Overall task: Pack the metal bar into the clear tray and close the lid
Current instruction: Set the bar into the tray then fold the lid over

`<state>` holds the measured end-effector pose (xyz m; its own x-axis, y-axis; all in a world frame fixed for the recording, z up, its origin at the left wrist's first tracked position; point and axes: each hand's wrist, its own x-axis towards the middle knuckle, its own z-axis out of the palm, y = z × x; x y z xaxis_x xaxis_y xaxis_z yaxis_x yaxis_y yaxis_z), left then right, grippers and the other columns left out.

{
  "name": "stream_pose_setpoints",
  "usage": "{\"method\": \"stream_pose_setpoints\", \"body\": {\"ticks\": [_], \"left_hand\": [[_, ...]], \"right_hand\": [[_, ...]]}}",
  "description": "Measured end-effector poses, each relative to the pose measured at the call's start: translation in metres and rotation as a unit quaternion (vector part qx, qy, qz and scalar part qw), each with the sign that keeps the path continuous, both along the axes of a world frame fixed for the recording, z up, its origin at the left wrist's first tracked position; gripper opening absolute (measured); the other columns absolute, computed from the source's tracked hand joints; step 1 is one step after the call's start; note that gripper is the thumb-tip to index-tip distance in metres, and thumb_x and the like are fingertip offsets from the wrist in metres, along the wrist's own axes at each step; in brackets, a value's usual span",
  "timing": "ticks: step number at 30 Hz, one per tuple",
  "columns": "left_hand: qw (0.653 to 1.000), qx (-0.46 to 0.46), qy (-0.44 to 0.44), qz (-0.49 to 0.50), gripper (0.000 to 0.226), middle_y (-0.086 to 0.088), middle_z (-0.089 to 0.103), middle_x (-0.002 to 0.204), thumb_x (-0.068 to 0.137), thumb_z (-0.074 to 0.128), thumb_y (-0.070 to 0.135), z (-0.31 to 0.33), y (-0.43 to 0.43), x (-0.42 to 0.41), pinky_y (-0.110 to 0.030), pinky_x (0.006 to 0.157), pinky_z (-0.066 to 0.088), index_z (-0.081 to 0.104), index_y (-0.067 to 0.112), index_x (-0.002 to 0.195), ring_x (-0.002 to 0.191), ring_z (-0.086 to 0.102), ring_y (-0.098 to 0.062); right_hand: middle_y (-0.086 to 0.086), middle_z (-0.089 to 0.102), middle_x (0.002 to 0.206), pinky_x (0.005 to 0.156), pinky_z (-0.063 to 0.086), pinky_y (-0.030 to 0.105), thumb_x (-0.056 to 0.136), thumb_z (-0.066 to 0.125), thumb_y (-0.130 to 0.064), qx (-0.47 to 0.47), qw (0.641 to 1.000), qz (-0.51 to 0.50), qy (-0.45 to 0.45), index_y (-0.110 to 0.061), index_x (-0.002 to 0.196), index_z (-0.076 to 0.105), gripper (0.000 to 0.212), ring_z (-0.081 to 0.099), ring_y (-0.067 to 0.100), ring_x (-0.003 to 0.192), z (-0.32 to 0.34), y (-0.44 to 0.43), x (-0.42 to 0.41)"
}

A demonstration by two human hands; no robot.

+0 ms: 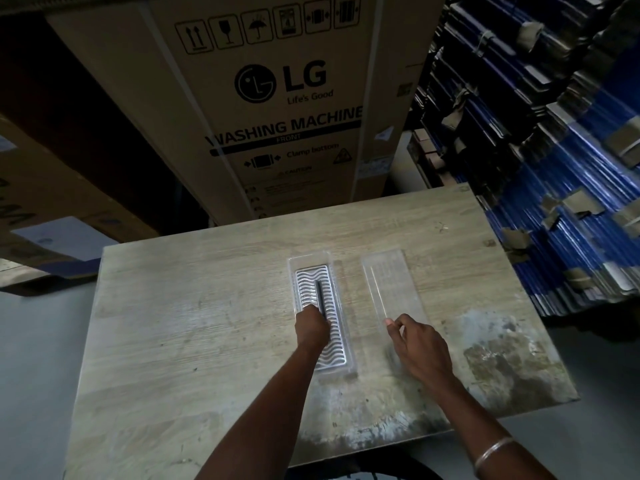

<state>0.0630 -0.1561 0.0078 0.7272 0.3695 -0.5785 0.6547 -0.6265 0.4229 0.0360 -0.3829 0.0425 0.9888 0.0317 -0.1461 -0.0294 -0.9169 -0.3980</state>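
A long clear tray with a wavy ribbed floor lies lengthwise in the middle of the wooden table. A thin dark metal bar rests along the tray's upper half. My left hand is closed around the bar's near end, over the tray. To the right, the flat clear lid lies on the table, parallel to the tray and apart from it. My right hand pinches the lid's near end between thumb and fingers.
A large cardboard washing machine box stands just behind the table. Stacks of blue flat packs rise along the right edge. More cardboard sits at the left. Grey floor surrounds the table's front corners.
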Motion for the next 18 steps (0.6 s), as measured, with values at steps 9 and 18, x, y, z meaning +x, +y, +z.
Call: {"method": "stream_pose_setpoints", "body": {"ticks": [9, 18], "left_hand": [[1.0, 0.019, 0.002, 0.017, 0.031, -0.021, 0.069, 0.116, 0.087, 0.065, 0.013, -0.005, -0.005, 0.0, -0.041, 0.092, 0.05, 0.058, 0.0, 0.115, 0.115, 0.063, -0.038], [0.999, 0.037, -0.008, 0.033, 0.036, -0.021, 0.066, 0.116, 0.086, 0.071, 0.011, -0.001, -0.013, -0.001, -0.043, 0.09, 0.053, 0.055, 0.002, 0.116, 0.107, 0.067, -0.04]], "right_hand": [[-0.01, 0.053, 0.058, 0.057, 0.04, 0.029, 0.095, 0.032, -0.063, 0.0, 1.0, 0.001, 0.019, -0.028, 0.086, 0.057, 0.044, 0.062, 0.02, 0.064, 0.002, -0.005, 0.007], [-0.006, 0.059, 0.06, 0.056, 0.038, 0.029, 0.094, 0.029, -0.065, 0.012, 1.0, 0.012, 0.017, -0.028, 0.086, 0.055, 0.046, 0.064, 0.021, 0.064, -0.002, -0.013, 0.017]]}}
